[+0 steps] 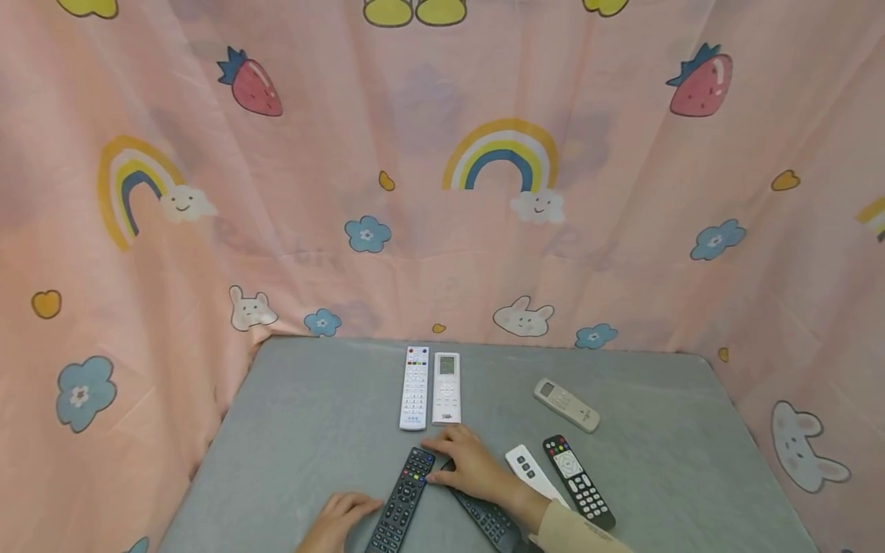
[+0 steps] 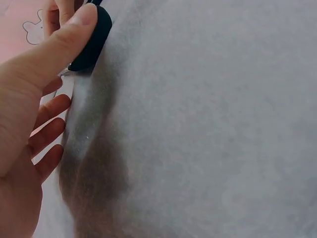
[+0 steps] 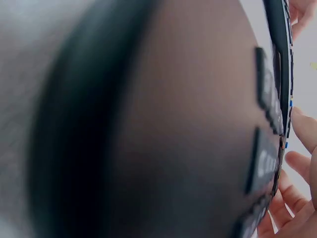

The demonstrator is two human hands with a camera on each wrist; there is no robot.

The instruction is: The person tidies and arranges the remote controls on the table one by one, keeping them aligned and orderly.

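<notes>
A black remote control [image 1: 399,503] with colored buttons near its top lies slanted on the grey table, between both hands. My left hand [image 1: 340,524] is at its left side, fingertips right at the edge; in the left wrist view the thumb [image 2: 74,34] touches the dark remote's end and the other fingers spread loosely. My right hand [image 1: 473,465] reaches over its upper end, thumb at the right edge and index fingertip by the top. Under the right wrist lies a second black remote [image 1: 487,518], partly hidden, its keys large and blurred in the right wrist view.
Behind the hands, a white remote [image 1: 413,388] and a white remote with a screen [image 1: 447,388] lie side by side. To the right are a beige remote [image 1: 567,405], a small white remote [image 1: 531,470] and a black remote with white keys [image 1: 579,482]. A pink patterned curtain [image 1: 442,261] surrounds the table.
</notes>
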